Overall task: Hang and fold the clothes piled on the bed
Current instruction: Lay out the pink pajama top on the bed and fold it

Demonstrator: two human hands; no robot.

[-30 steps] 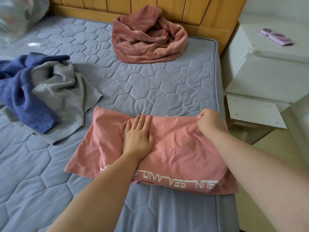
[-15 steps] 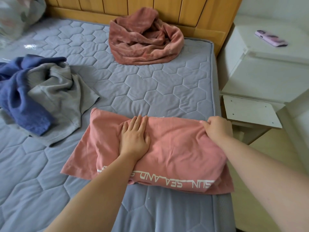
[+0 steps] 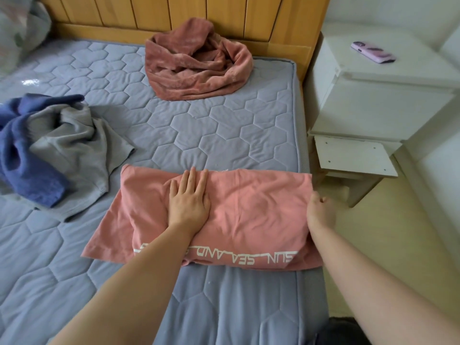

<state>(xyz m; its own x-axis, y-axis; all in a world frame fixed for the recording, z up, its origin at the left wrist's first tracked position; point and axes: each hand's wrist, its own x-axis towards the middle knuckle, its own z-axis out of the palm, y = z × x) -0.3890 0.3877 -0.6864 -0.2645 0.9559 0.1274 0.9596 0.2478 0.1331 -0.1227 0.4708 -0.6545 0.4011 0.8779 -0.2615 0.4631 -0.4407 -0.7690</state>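
Clothes on the bed: four pieces, one blue, one gray, one dark pink and fuzzy, one pink shirt.
Blue cloth [image 3: 27, 155]: one, bunched up at the far left, touching the gray one.
Gray cloth [image 3: 82, 155]: one, crumpled, lying just beside the pink shirt's left corner.
Fuzzy pink cloth [image 3: 196, 63]: one, in a heap by the wooden headboard [image 3: 224, 13].
Pink shirt [image 3: 261, 215]: one, folded into a long shape with white letters, on the bed [image 3: 199, 130] at its near right edge.
Left hand [image 3: 189, 200]: flat on the shirt, fingers straight and close together, pressing down.
Right hand [image 3: 321, 212]: at the shirt's right edge, fingers curled round the edge, holding it.
Night table [image 3: 373, 103]: one, white, right of the bed.
Phone [image 3: 372, 52]: one, pink, lying on the night table.
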